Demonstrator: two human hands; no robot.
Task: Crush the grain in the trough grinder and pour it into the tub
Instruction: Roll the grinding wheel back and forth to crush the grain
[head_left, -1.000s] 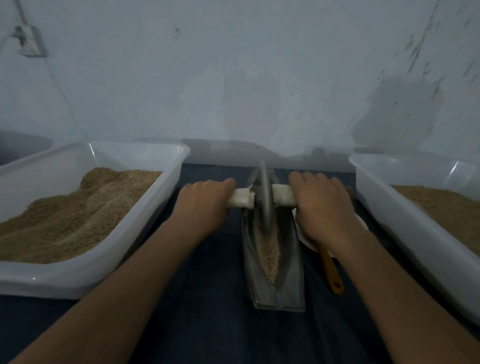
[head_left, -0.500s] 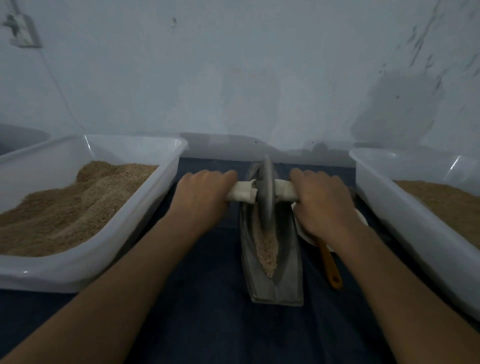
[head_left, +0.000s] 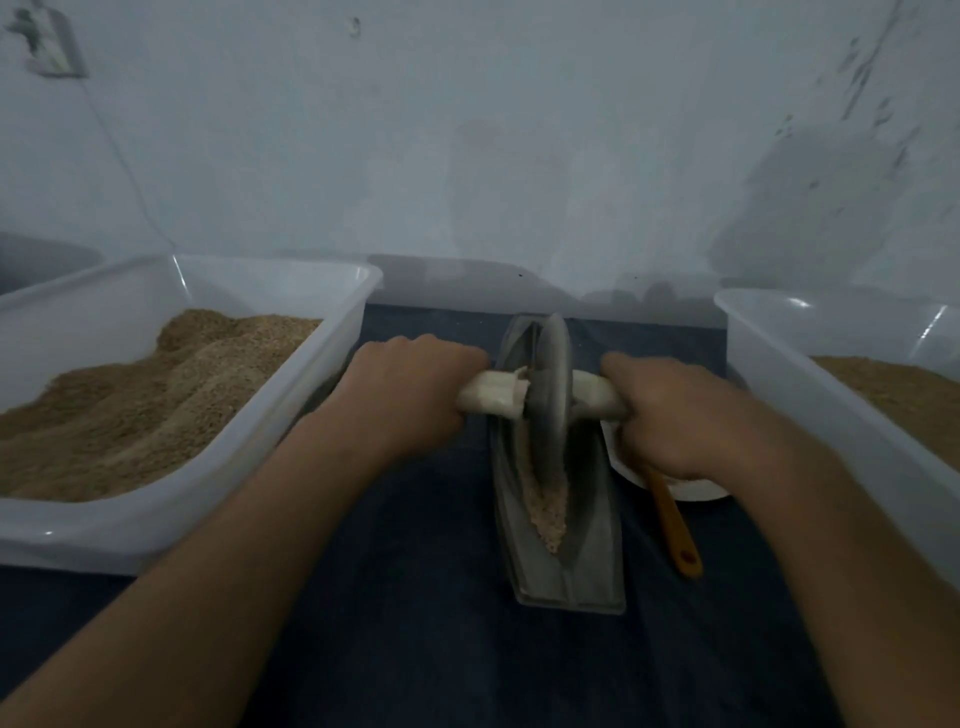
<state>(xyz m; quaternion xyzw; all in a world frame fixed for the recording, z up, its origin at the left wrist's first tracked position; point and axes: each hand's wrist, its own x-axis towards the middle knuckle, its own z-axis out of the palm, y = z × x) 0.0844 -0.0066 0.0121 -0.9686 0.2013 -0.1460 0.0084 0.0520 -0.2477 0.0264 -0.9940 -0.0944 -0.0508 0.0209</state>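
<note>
Gripping the axle either side of the wheel (head_left: 551, 395), left hand (head_left: 410, 395) and right hand (head_left: 670, 415) steadied it over grain (head_left: 545, 514) in the trough grinder (head_left: 597, 571); tub (head_left: 311, 384) at nine o'clock.

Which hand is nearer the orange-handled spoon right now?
Right. The right hand grips the axle just above the spoon; the left hand is across the grinder wheel from it.
</note>
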